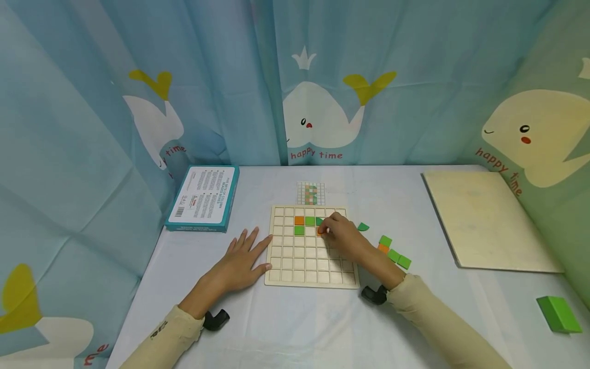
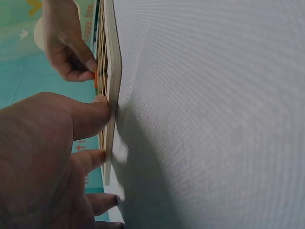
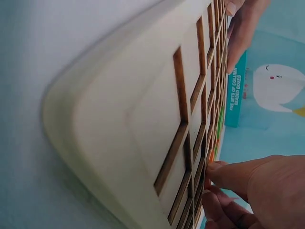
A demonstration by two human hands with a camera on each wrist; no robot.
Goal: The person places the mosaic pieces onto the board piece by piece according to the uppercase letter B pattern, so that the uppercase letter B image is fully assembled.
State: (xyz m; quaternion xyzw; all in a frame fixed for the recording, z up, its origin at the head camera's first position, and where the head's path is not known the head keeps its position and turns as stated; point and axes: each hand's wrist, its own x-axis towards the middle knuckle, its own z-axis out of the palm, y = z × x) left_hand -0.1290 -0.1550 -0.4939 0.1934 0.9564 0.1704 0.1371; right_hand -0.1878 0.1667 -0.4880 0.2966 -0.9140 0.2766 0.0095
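Your right hand [image 1: 344, 237] pinches small orange tile [image 1: 319, 232] between thumb and fingertip, gap nearly closed. Tile location: wooden grid board [image 1: 299, 264], third row from far edge. Your left hand [image 1: 239, 264]: fingers spread, nothing gripped; thumb and index finger touch board's left edge. Handling, judged: tile light, stiff, likely slippery; hold by opposite edges.

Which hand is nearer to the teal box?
Left. The left hand is in front of the teal box, slightly right; the right hand is farther right, over the grid board.
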